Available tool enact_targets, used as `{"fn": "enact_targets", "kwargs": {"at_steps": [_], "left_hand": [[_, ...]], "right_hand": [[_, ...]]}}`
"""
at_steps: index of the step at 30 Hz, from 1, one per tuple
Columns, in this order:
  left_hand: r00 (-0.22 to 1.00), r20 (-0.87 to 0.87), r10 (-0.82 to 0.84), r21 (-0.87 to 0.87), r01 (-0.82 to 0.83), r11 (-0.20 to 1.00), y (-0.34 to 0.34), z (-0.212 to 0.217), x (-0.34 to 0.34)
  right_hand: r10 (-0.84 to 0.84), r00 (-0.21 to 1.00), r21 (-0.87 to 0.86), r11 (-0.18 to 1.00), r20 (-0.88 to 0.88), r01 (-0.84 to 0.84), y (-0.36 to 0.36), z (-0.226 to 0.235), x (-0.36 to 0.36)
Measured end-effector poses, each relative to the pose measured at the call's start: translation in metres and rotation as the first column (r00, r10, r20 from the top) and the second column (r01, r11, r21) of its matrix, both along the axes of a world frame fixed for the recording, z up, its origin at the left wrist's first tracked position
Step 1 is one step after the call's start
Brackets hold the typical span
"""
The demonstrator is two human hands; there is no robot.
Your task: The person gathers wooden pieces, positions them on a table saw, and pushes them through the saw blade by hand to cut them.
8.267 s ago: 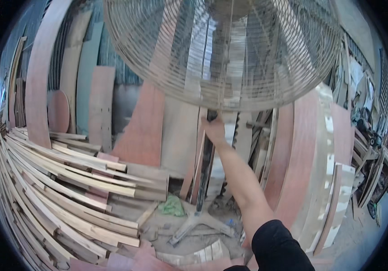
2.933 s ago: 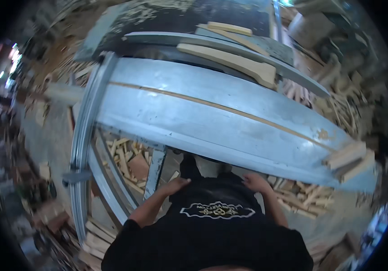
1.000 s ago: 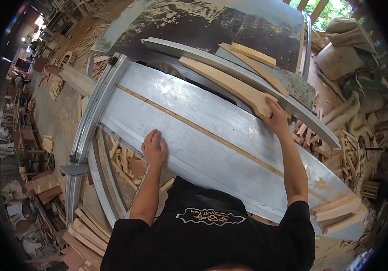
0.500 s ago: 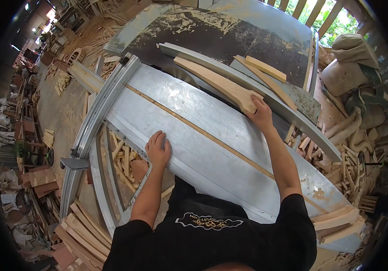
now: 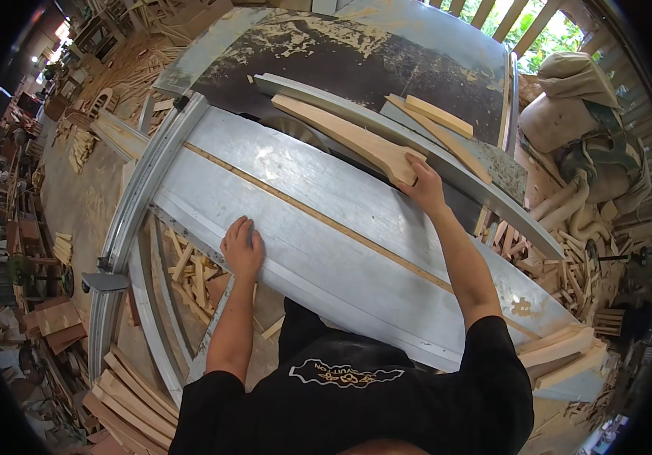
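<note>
My right hand (image 5: 424, 187) grips the wide near end of a shaped, pale wooden board (image 5: 341, 136), thumb and fingers closed around it. The board tapers toward its far end and lies along a long metal fence (image 5: 485, 188). Close by its far part a round saw blade (image 5: 293, 129) shows partly, its lower portion hidden by the machine table. My left hand (image 5: 242, 249) rests, fingers extended, on the near edge of the silvery sliding table (image 5: 318, 235), holding nothing.
Loose wood strips (image 5: 440, 115) lie beyond the fence. A metal crosscut rail (image 5: 148, 178) crosses the table's left end. Curved boards are stacked at lower left (image 5: 133, 394) and lower right (image 5: 557, 349). Offcuts (image 5: 197, 280) litter the floor; a dust bag (image 5: 576, 98) stands at right.
The whole view has shifted a little. The wooden board, with my right hand on it, has slid slightly forward along the fence. My left hand keeps its place on the table edge.
</note>
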State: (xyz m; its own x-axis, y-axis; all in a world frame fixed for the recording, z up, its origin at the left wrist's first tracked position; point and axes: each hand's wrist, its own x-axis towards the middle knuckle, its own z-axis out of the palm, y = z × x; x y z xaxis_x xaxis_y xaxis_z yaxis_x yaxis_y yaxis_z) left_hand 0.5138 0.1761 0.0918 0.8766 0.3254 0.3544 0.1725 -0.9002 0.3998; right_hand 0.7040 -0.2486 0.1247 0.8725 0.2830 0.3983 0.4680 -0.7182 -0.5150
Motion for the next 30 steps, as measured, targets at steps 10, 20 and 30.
{"fn": "enact_targets", "kwargs": {"at_steps": [10,20,30], "left_hand": [[1.000,-0.023,0.010,0.029,-0.009,1.000,0.038,0.001,0.016],[0.997,0.025,-0.068,-0.042,0.069,0.997,0.086,-0.012,0.038],[0.942,0.134,-0.308,0.094,0.298,0.950,0.151,0.078,0.242]], "right_hand": [[0.030,1.000,0.030,0.999,0.000,-0.030,0.019,-0.006,0.011],[0.176,0.955,-0.272,0.932,-0.238,-0.239,-0.006,0.034,0.038],[0.552,0.834,-0.767,0.531,-0.009,-0.361,-0.017,0.060,0.085]]}}
